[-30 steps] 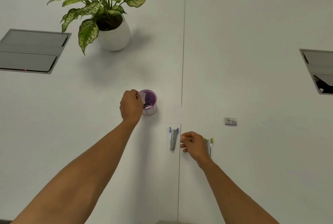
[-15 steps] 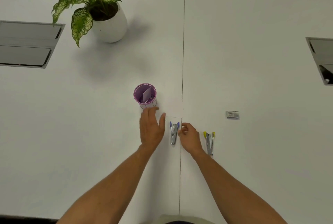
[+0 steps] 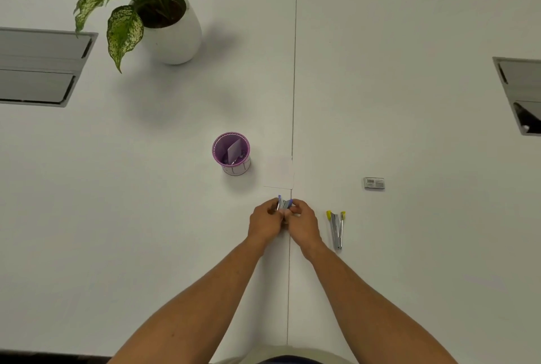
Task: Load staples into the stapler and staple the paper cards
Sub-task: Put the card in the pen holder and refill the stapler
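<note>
Left hand (image 3: 267, 218) and right hand (image 3: 301, 220) pinching slim metal blue-tipped stapler (image 3: 283, 203), smooth white table (image 3: 409, 100), round purple cup (image 3: 232, 153)

Bare forearms (image 3: 205, 302), no sleeves, no jewellery

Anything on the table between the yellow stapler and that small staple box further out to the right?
Nothing: the head view shows only bare white table between the yellow stapler and the staple box.

Both hands' fingers (image 3: 272, 209) around blue stapler (image 3: 283, 203)
</note>
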Demonstrator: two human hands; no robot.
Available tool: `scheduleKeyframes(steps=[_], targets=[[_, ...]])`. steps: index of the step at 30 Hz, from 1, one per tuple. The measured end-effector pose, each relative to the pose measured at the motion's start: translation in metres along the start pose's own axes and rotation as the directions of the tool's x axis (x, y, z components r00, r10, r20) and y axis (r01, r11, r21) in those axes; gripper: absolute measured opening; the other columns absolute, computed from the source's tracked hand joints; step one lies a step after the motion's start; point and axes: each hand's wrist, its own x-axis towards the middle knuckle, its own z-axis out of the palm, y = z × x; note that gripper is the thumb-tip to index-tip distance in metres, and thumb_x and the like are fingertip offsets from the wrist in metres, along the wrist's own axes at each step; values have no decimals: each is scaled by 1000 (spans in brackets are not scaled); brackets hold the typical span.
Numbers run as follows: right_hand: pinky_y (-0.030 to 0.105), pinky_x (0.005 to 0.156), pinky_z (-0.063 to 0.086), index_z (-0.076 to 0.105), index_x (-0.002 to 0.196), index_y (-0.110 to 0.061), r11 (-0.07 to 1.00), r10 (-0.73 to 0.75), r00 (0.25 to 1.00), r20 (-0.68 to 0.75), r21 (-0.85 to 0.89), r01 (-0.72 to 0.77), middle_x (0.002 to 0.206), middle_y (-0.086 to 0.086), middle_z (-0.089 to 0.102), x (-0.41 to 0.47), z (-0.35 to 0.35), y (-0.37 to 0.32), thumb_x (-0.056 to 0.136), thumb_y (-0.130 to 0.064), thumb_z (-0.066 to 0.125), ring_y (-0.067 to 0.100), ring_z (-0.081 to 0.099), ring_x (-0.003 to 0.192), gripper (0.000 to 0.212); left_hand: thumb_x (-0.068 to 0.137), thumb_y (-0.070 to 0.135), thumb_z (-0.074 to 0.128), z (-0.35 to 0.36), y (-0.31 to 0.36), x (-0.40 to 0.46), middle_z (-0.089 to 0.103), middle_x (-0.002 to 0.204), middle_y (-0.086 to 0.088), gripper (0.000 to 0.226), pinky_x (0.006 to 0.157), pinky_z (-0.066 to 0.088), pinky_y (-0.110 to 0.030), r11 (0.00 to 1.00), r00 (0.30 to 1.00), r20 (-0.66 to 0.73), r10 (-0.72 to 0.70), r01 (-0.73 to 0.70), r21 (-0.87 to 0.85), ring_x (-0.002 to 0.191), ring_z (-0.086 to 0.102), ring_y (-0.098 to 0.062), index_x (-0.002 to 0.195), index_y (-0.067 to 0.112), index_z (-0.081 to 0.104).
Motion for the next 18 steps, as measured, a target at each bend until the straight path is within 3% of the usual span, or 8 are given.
scheduleKeyframes(steps=[4,6,8,10,12,16,18], targets=[[45,92,55,56,117,-22,994,29,999,-25,106,-26,109,-1,66,-4,1,3,93,-8,57,22,66,103,28,90,10,60,2,-4,0,68,114,0,36,84,58,-31,991,996,-40,-80,75,-115,99,66,-19,126,18,61],[48,89,57,53,117,-23,990,37,999,-22,137,-33,111,2,67,-5,1,3,94,-13,60,25,68,102,26,91,8,60,3,-4,-2,69,106,3,33,70,57,-20,984,995,-69,-77,64,-166,89,67,-13,123,18,62],[50,85,58,53,119,-19,988,51,998,-24,148,-46,113,9,69,-7,0,5,95,-17,60,28,69,100,25,91,8,60,5,-3,-6,70,98,1,30,61,59,-26,977,996,-54,-73,61,-204,79,70,-18,118,21,62],[51,82,59,55,118,-18,988,56,997,-59,148,-46,110,13,70,-8,-4,8,96,-17,59,29,69,96,22,91,10,61,5,-5,-9,70,97,-3,29,71,61,-38,983,997,-46,-60,51,-179,82,70,-25,117,23,62],[50,81,59,57,115,-17,988,54,995,-85,149,-41,107,14,71,-9,-6,9,96,-18,59,28,69,94,19,92,14,61,4,-7,-10,68,94,2,27,77,60,-34,990,998,-66,-23,13,-137,89,68,-20,116,26,64],[49,89,56,59,117,-12,983,43,995,-95,181,-25,108,13,70,-13,-7,5,96,-18,59,27,68,99,22,91,25,65,5,-3,-17,69,84,3,21,55,54,-26,984,997,-68,40,-51,-168,63,63,-13,112,25,68],[48,87,58,60,118,-10,977,21,995,-96,214,0,108,12,70,-15,-6,3,97,-16,57,28,68,101,22,91,29,64,7,1,-19,69,88,2,23,66,58,-33,987,995,-83,56,-68,-148,74,65,-17,113,25,67]])
